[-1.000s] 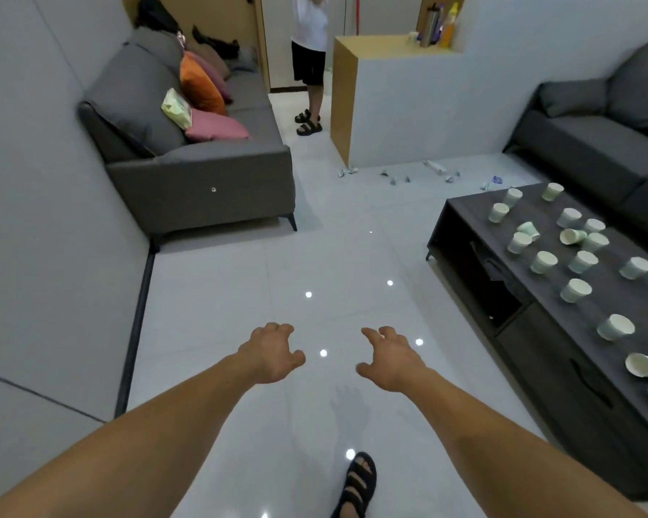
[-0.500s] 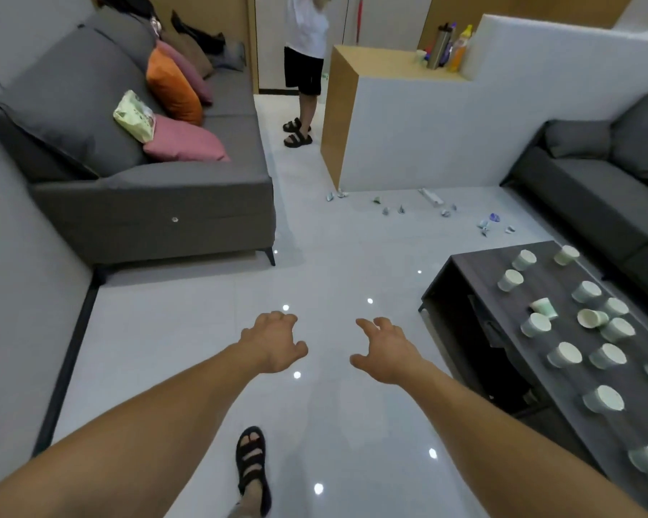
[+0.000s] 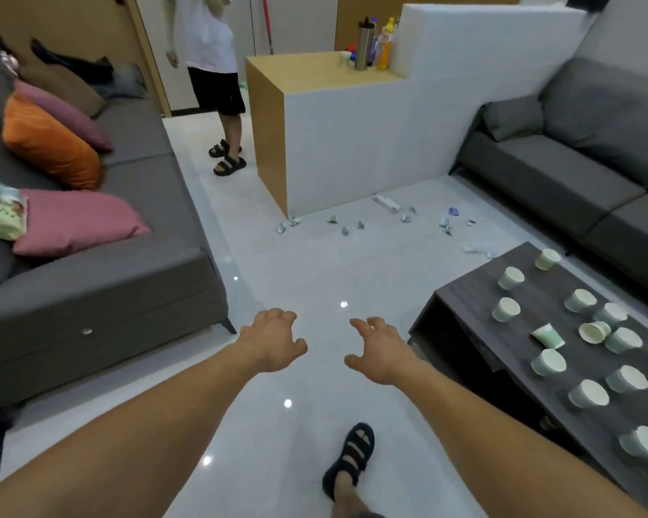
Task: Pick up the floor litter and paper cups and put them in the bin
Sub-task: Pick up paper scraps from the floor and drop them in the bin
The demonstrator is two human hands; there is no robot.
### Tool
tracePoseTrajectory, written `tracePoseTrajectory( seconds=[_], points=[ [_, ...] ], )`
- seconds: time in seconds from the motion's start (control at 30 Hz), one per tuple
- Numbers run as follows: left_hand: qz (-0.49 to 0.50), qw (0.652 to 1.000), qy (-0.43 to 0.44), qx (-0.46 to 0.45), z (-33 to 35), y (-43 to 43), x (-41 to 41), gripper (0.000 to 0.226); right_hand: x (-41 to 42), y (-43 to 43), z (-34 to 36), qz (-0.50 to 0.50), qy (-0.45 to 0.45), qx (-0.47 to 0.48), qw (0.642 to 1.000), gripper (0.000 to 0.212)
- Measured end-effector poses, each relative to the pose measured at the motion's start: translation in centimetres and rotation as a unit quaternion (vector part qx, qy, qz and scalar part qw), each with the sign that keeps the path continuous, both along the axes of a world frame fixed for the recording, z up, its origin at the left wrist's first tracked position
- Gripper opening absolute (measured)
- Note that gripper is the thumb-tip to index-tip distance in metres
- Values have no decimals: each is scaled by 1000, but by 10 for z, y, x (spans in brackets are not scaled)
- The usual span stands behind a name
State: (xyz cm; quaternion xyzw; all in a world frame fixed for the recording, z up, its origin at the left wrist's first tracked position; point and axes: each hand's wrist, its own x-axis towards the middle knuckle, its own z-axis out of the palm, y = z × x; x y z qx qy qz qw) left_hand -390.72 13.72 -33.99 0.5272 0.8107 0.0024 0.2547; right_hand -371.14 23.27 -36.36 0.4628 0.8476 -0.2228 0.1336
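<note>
Litter lies scattered in small crumpled scraps on the white floor, along the foot of the white partition in the middle of the frame. It sits lower and larger in view than half a second ago, since the person has walked closer. Paper cups crowd the dark coffee table at the lower right, most upside down and two tipped on their sides; the table also looms nearer than before.

Both arms reach forward over bare tiles. The left hand and the right hand hang palm down with fingers loosely curled and spread, gripping nothing, much as they did earlier. They are well short of the litter and beside the table's near corner without touching it.

A black sandal now steps forward at the lower centre right, where earlier one showed further left. Grey sofa fills the left side, and another person stands at the upper left of centre.
</note>
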Motion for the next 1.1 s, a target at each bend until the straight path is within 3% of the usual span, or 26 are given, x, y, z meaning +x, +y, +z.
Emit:
tracePoseTrajectory(
  seconds=[0.33,0.53,0.77,1.1],
  points=[
    [49,999,8,4,6,215,-84,66,-89,230,1,37,19,4,999,76],
    [66,997,-25,-20,-11,305,-133,68,-141,333,-2,62,-18,-12,998,76],
    [75,996,-52,-19,-43,439,-234,67,-239,468,-18,67,-45,-8,997,74],
    [77,996,-40,-23,-33,604,-383,66,-394,624,-17,66,-39,-22,997,74]
  ],
)
